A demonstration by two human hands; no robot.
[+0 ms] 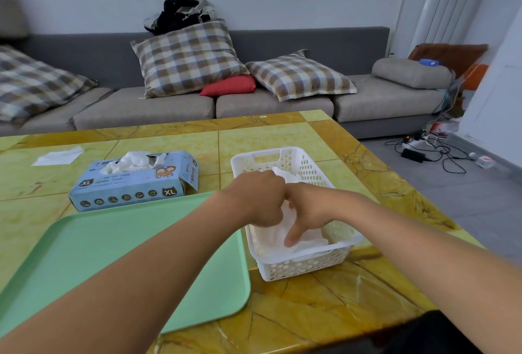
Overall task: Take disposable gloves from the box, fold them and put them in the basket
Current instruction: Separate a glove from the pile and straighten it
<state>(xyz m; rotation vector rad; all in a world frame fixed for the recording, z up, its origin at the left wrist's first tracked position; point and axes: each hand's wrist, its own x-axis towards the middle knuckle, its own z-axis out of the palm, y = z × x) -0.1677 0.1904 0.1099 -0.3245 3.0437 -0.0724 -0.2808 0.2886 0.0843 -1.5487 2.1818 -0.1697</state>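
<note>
A white perforated basket (285, 157) stands on the table right of centre, with folded translucent gloves (306, 236) lying in it. Both my hands are down inside the basket, side by side. My left hand (260, 198) has its fingers curled down onto the gloves; what it grips is hidden. My right hand (310, 209) presses the gloves with a finger stretched down onto them. The blue glove box (132, 181), marked XL, lies to the left with a white glove (130, 161) bunched out of its top opening.
A mint green tray (113, 255) lies in front of the box, its right edge touching the basket. A white sheet (58, 157) lies at the table's far left. Beyond the yellow marble table (324, 305) is a grey sofa with cushions; cables lie on the floor at right.
</note>
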